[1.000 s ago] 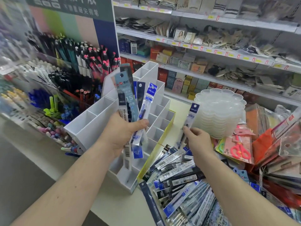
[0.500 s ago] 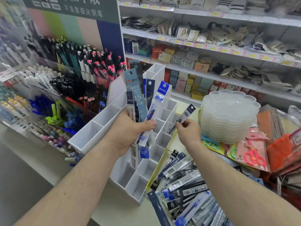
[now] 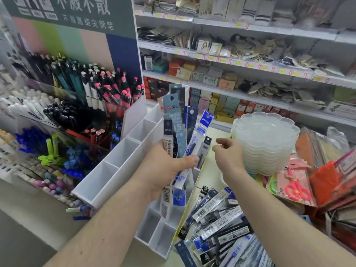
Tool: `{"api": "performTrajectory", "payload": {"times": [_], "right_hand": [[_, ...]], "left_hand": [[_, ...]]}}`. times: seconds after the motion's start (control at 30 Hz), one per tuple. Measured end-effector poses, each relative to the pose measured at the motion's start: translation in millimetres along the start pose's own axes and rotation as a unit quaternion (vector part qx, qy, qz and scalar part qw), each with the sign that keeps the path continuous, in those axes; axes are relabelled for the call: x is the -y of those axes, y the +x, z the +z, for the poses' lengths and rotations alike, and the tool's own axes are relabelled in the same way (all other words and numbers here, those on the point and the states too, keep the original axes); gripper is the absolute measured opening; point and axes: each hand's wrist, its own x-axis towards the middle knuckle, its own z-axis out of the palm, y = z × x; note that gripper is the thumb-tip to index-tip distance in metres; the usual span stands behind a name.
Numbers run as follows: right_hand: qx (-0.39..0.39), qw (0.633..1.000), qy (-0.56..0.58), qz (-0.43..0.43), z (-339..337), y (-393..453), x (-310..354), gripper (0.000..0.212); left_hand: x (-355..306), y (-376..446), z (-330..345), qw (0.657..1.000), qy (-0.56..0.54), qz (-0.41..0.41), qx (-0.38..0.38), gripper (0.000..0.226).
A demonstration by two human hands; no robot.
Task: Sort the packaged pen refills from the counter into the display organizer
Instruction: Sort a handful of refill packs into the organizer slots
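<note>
Having let go of the dark-headed refill pack, which half a second ago it pinched, the right hand now hangs loosely curled and empty just right of it. That pack stands in a slot of the white display organizer, so one more looks sorted. The left hand grips a fan of refill packs above the organizer. Many loose packs lie below the right wrist.

My table is pale. On it stands the white display organizer, tilted back, and just beside it lies a loose heap of packaged pen refills. A stack of clear scalloped trays sits near packaged scissors.
</note>
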Motion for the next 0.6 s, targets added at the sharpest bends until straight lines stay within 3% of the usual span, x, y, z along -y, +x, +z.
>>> {"api": "performTrajectory", "payload": {"times": [0.1, 0.17, 0.23, 0.3, 0.43, 0.53, 0.6], "right_hand": [[0.101, 0.975, 0.197, -0.011, -24, -50, 38, 0.004], [0.181, 0.965, 0.182, -0.045, -31, -77, 53, 0.007], [0.21, 0.966, 0.127, -0.08, -29, -90, 59, 0.011], [0.2, 0.969, 0.115, -0.091, -24, -92, 58, 0.018], [0.161, 0.978, 0.104, -0.078, -24, -92, 53, 0.009], [0.151, 0.976, 0.152, -0.029, -29, -94, 55, 0.015], [0.104, 0.971, 0.213, 0.016, -36, -93, 58, 0.018]], "left_hand": [[2, 4, 3, 0.999, 0.012, -0.016, 0.029, 0.021], [2, 4, 5, 0.999, 0.006, -0.017, 0.051, 0.023], [3, 4, 6, 0.996, -0.007, -0.022, 0.081, 0.026], [5, 5, 3, 0.993, -0.035, -0.039, 0.107, 0.025], [7, 4, 1, 0.968, -0.101, -0.088, 0.212, 0.025], [6, 5, 3, 0.969, -0.114, -0.104, 0.195, 0.03], [8, 5, 3, 0.976, -0.096, -0.108, 0.161, 0.025]]}}
